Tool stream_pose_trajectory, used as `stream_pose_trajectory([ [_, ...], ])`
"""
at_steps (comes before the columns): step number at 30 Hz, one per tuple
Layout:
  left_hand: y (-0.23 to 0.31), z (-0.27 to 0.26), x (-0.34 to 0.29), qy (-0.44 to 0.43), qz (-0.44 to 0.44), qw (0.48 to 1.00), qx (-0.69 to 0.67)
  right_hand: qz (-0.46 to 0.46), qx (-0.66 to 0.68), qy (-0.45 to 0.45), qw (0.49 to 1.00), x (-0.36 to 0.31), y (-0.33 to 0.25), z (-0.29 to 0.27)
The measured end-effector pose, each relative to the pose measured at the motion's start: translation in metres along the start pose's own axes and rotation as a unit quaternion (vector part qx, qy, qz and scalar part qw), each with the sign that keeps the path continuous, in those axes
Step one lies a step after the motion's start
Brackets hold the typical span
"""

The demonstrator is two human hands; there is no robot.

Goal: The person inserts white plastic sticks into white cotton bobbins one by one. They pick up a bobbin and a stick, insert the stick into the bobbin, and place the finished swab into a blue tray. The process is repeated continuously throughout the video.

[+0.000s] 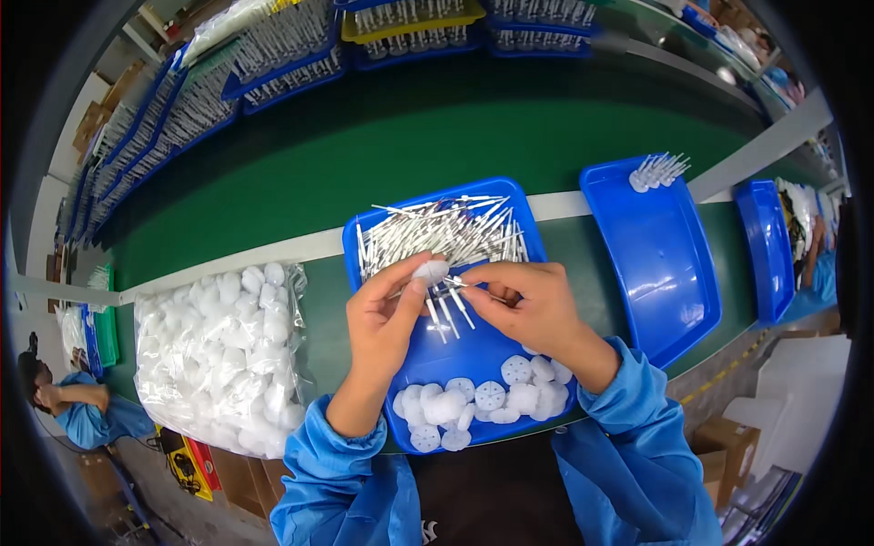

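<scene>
Over the blue tray (482,348) in front of me, both my hands meet. My left hand (381,314) is closed, with a round white plastic disc (431,271) between thumb and forefinger. Beside it, my right hand (533,300) pinches a thin white stick (454,282) close to the disc; its far part is hidden by the fingers. A few white sticks (443,314) show just below the fingers. Behind my hands lies a heap of white sticks (446,232) in the tray. Along its near side are several loose white discs with small holes (490,395).
To the left lies a clear bag of white discs (218,355). At right, a second blue tray (651,264) holds a small cluster of assembled pieces (657,171). Filled blue trays (282,68) line the far edge of the green table (437,136). A person (86,405) sits far left.
</scene>
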State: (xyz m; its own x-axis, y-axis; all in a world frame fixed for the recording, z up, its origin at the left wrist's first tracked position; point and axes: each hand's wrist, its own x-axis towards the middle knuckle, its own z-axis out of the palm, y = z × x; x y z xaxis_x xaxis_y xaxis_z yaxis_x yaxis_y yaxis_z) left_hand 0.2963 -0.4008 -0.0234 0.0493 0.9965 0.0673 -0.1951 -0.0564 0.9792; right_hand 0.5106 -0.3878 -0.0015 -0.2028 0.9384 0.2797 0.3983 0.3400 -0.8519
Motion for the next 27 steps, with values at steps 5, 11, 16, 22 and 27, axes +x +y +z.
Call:
stream_pose_trajectory([
  [5,0.000,0.002,-0.002,0.015,0.010,0.999,0.030,0.020,-0.009,-0.019,1.000,0.001,0.000,-0.002],
  [11,0.006,0.009,0.000,0.012,0.100,0.964,0.246,0.004,-0.061,-0.006,0.998,-0.002,0.001,0.000],
  [16,0.013,0.011,-0.001,-0.007,0.178,0.913,0.368,-0.092,-0.172,0.030,0.980,0.002,0.001,0.002],
  [22,0.013,0.018,-0.008,0.026,0.136,0.925,0.355,-0.162,-0.237,0.042,0.957,-0.001,0.003,0.004],
  [27,0.015,0.025,-0.012,0.039,0.080,0.945,0.316,-0.209,-0.206,0.037,0.955,0.002,0.012,0.003],
])
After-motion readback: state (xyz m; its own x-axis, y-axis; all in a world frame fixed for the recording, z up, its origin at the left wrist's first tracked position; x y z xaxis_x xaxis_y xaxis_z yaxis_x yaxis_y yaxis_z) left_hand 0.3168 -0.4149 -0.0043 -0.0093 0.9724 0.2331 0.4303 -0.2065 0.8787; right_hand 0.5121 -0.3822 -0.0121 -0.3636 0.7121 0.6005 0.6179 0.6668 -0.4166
